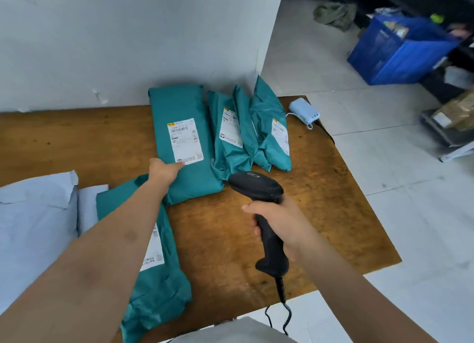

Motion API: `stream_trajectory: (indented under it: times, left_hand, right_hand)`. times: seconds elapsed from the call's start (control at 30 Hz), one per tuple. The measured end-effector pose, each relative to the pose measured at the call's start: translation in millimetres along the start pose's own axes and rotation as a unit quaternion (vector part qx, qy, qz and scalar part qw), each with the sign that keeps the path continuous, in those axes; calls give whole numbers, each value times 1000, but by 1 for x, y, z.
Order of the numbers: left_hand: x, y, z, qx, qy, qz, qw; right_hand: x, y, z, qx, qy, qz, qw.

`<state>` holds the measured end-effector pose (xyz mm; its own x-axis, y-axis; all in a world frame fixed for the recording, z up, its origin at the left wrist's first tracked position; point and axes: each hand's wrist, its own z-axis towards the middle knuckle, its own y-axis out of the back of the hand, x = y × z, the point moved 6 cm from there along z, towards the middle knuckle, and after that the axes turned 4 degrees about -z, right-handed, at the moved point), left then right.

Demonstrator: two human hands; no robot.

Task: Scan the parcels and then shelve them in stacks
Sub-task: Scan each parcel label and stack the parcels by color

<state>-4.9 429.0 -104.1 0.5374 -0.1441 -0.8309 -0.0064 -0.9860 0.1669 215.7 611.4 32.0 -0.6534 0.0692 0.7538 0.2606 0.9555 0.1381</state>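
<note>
Several teal parcels with white labels lie on a brown wooden table (pixel 320 214). A long teal parcel (pixel 184 106) lies flat at the back middle; my left hand (pixel 164 170) rests on its near part by the label, fingers stretched over it. Three smaller teal parcels (pixel 266 111) lean overlapping to its right. Another teal parcel (pixel 159 286) lies near the front, partly under my left forearm. My right hand (pixel 279 222) grips the handle of a black barcode scanner (pixel 256 186), whose head points toward the parcels.
White-grey parcels (pixel 36 222) lie at the table's left. A small light-blue device (pixel 304 110) sits at the back right corner. A white wall rises behind the table. On the tiled floor to the right stand a blue crate (pixel 395 52) and boxes.
</note>
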Motion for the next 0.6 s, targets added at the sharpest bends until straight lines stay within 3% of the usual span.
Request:
stream_trajectory:
  times: [0.23,0.37,0.47,0.6]
  left_hand:
    - [-8,-13,-11,21,15,-53,998]
    - [-9,-19,-46,88,31,-128,987]
    - [17,-11,-83,123,80,-143,979]
    - [72,12,-125,112,130,-141,975]
  right_hand:
    - [-11,10,0,-18,-21,1,1000]
    - [-10,5,-3,-8,-16,5,1000]
    - [-8,-4,-4,-7,-10,10,1000]
    - [-8,-23,-4,6,-12,7,1000]
